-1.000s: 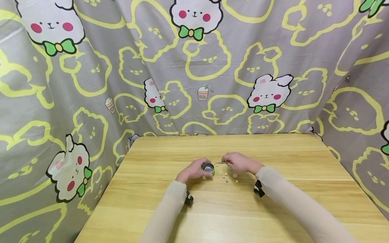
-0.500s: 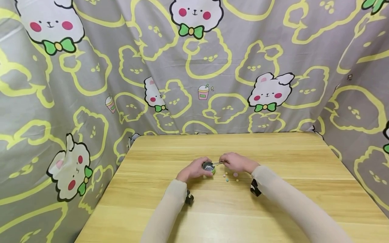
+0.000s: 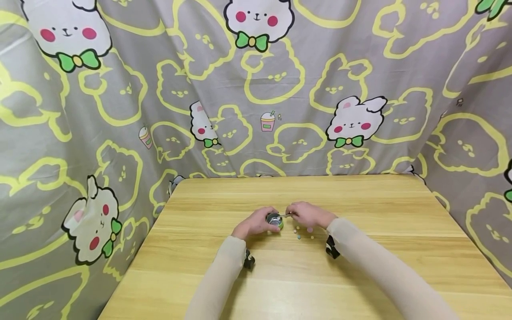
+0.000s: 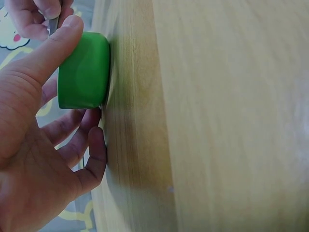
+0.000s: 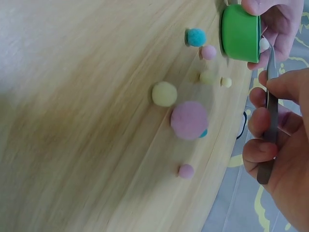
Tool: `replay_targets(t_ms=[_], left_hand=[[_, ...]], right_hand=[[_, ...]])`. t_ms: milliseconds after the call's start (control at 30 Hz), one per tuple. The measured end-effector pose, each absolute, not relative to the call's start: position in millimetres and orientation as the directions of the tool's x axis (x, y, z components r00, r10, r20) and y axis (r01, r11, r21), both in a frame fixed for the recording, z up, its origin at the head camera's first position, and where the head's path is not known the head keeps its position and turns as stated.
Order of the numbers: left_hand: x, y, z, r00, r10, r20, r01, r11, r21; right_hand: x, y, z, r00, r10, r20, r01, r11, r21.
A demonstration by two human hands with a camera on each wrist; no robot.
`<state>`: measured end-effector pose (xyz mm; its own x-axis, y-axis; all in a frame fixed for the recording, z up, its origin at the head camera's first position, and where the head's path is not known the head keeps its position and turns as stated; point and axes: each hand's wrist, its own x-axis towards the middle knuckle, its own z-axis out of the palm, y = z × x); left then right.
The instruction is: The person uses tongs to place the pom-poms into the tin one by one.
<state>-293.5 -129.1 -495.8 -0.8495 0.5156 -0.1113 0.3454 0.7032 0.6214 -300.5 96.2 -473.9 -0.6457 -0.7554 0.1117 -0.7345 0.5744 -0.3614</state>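
One grey fabric curtain (image 3: pixel 288 89) printed with yellow outlines and white cartoon animals is hanging behind a light wood-grain table (image 3: pixel 280 284). Above it, the left hand (image 3: pixel 259 221) is curling its fingers around a round, green, silvery-lined tin (image 5: pixel 240 33) standing upright on the table, while the right hand (image 3: pixel 308 214) is pinching slender grey metal tweezers (image 5: pixel 271 128) between its fingers. Near the tin, a large fuzzy pink ball (image 5: pixel 189 116), a cream ball (image 5: pixel 164 94), a blue ball (image 5: pixel 196 37) and smaller pink and yellow balls (image 5: pixel 208 52) are resting, and a small white ball (image 5: pixel 264 44) is sitting at the tweezers' tips by the tin's opening.
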Motion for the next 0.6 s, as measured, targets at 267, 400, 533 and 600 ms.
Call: replay_targets(t_ms=[267, 400, 533, 600], left_hand=[[-292.7, -129.7, -495.6, -0.848, 0.521, -0.102, 0.352, 0.695, 0.626], [-292.4, -129.3, -493.9, -0.846, 0.524, -0.098, 0.356, 0.692, 0.628], [-292.4, -129.4, -493.6, -0.846, 0.523, -0.101, 0.351, 0.691, 0.632], [-292.4, -129.6, -494.1, -0.847, 0.522, -0.104, 0.347, 0.69, 0.635]], right_hand=[[-303.5, 90.7, -474.6, -0.646, -0.754, 0.122, -0.74, 0.58, -0.341], [-304.0, 89.4, -473.9, -0.66, -0.742, 0.117, -0.727, 0.591, -0.35], [-302.8, 87.9, -472.8, -0.671, -0.733, 0.111, -0.713, 0.596, -0.369], [-302.2, 87.4, -472.5, -0.67, -0.734, 0.111, -0.713, 0.596, -0.37]])
